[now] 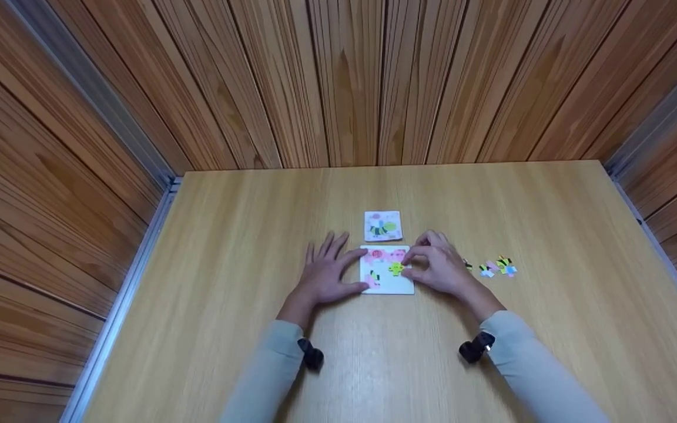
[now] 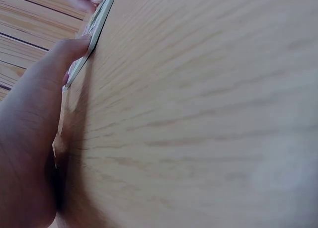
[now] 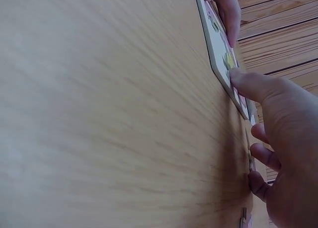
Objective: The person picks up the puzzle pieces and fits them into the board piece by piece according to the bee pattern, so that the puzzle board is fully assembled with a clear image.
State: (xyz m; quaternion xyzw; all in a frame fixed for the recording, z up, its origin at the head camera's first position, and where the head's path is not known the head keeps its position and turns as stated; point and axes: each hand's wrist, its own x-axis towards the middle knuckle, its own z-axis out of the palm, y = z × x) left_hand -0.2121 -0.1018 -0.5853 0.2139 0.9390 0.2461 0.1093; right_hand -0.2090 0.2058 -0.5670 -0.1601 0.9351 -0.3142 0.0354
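A white square puzzle board (image 1: 394, 286) lies on the table, with pink pieces along its top and a pink-and-black piece at lower left. My left hand (image 1: 327, 277) is spread beside it, the index fingertip at the upper left corner and the thumb on the lower left edge. On the board's right side, my right hand (image 1: 441, 267) pinches a yellow-green puzzle piece (image 1: 396, 268) between thumb and index finger. In the right wrist view, the thumb touches the edge of this yellow piece (image 3: 229, 60). Its underside is hidden.
Just beyond the board lies a small picture card (image 1: 383, 226) with a bee on it. Several loose puzzle pieces (image 1: 487, 270) are grouped right of my right hand, partly overlapping. Wood-plank walls (image 1: 344, 82) border the table (image 1: 244, 235) at the back and sides.
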